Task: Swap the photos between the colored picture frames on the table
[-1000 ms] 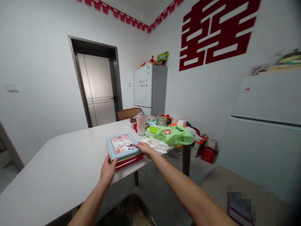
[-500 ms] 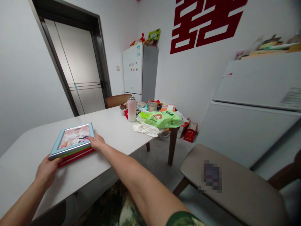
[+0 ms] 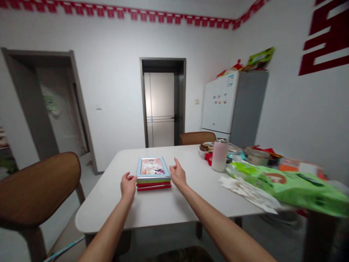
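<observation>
A light blue picture frame [image 3: 152, 177] lies on top of a small stack on the white table [image 3: 109, 203]. Beneath it show a green layer and red layers [image 3: 154, 187]. My left hand [image 3: 128, 185] is at the left side of the stack, fingers apart and slightly bent, holding nothing. On the right side, my right hand [image 3: 177, 174] is beside the stack with its index finger raised and nothing held. Whether either hand still brushes the stack's edge cannot be made out.
A pink bottle [image 3: 219, 155], a crumpled white cloth [image 3: 248, 193] and a green packet [image 3: 297, 183] lie on the table's right. Brown chairs stand at left [image 3: 40, 185] and behind the table [image 3: 197, 138]. A white fridge [image 3: 218, 105] is at the back.
The view has swung left, and the stack now sits squarely before me. Both hands have let go of it and moved to its sides.
</observation>
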Action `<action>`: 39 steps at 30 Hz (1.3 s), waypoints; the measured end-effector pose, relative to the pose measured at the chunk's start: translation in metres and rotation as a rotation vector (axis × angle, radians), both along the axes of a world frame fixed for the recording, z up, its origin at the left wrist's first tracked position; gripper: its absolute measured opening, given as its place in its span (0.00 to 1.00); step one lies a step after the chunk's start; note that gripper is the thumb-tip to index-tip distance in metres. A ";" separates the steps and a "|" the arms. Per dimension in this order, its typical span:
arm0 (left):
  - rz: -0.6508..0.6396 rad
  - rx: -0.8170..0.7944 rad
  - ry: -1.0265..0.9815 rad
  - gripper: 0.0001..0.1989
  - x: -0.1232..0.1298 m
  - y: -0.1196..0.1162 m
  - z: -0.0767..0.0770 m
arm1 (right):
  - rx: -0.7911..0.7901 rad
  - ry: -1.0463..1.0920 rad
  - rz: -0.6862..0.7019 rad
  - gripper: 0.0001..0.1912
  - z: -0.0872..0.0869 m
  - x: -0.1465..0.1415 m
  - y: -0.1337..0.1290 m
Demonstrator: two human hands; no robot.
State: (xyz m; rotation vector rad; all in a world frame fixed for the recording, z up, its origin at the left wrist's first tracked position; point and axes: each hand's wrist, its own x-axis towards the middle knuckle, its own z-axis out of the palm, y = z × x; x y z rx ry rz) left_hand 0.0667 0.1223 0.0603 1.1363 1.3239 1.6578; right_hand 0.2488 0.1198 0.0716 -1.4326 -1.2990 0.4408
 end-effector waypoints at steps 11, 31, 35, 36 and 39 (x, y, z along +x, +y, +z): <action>-0.852 0.467 -0.391 0.41 0.040 -0.093 0.116 | 0.403 0.614 0.739 0.39 0.097 -0.056 -0.090; -0.837 -0.056 -0.458 0.32 0.018 -0.070 0.095 | -0.169 0.724 0.761 0.31 0.084 -0.066 -0.073; -0.803 -0.097 -0.453 0.32 0.012 -0.068 0.090 | -0.152 0.521 0.720 0.30 0.074 -0.073 -0.066; -0.786 -0.116 -0.454 0.32 0.011 -0.066 0.086 | -0.135 0.401 0.671 0.30 0.069 -0.073 -0.061; -0.702 -0.199 -0.451 0.31 0.006 -0.057 0.065 | -0.050 -0.184 0.393 0.28 0.047 -0.070 -0.037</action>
